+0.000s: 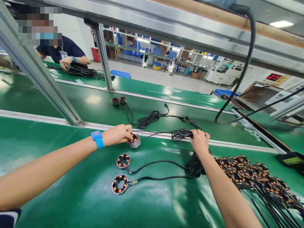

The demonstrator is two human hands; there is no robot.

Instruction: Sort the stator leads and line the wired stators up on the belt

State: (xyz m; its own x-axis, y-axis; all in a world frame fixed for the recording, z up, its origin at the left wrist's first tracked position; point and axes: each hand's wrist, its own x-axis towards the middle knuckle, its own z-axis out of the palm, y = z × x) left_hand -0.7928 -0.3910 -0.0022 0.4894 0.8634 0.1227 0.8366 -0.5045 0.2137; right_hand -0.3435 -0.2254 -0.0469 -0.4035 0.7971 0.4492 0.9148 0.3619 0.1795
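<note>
My left hand [118,135], with a blue band at the wrist, grips a motor stator [135,142] by its top edge, beside the metal rail. A black cable runs from this stator to a coiled bundle [181,134], which my right hand [199,141] holds in closed fingers. Nearer to me, two more stators with copper windings, one [123,161] above the other [120,184], lie flat on the green mat. Their cables lead right to a dark cable bundle [196,166], partly hidden behind my right forearm.
Many stators [239,167] with loose wires are heaped at the right. Beyond the rail [161,135], two stators [119,100] and a coiled cable [149,119] lie on the green belt. A co-worker [64,52] handles black cables across the line. A metal post [47,69] and hanging cable [247,63] stand near.
</note>
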